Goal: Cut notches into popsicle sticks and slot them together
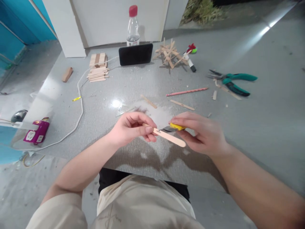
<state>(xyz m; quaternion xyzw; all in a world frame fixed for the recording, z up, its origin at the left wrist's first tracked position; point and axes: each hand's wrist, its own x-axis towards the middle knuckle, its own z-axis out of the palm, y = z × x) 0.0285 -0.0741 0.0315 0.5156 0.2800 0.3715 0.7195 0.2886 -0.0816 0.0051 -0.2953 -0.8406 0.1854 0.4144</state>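
Note:
Between thumb and fingers, my left hand (137, 127) pinches a wooden craft stick (171, 139) above the table's near part. A small notch shows in the stick close to my left thumb. My right hand (200, 132) is closed round a yellow utility knife (177, 126). The knife's dark blade points left, its tip at the notch. Just beyond the hands lie a craft stick with a slot (182, 105), a thinner stick piece (149, 101) and a pink pencil (187, 92).
Bundled craft sticks (97, 68) lie at the back left, beside a phone (135, 54) and a bottle (132, 28). A stick structure (169, 53) and a glue tube (190, 62) are behind; pliers (235, 81) lie right. A white cable (82, 108) runs to a purple socket (37, 132).

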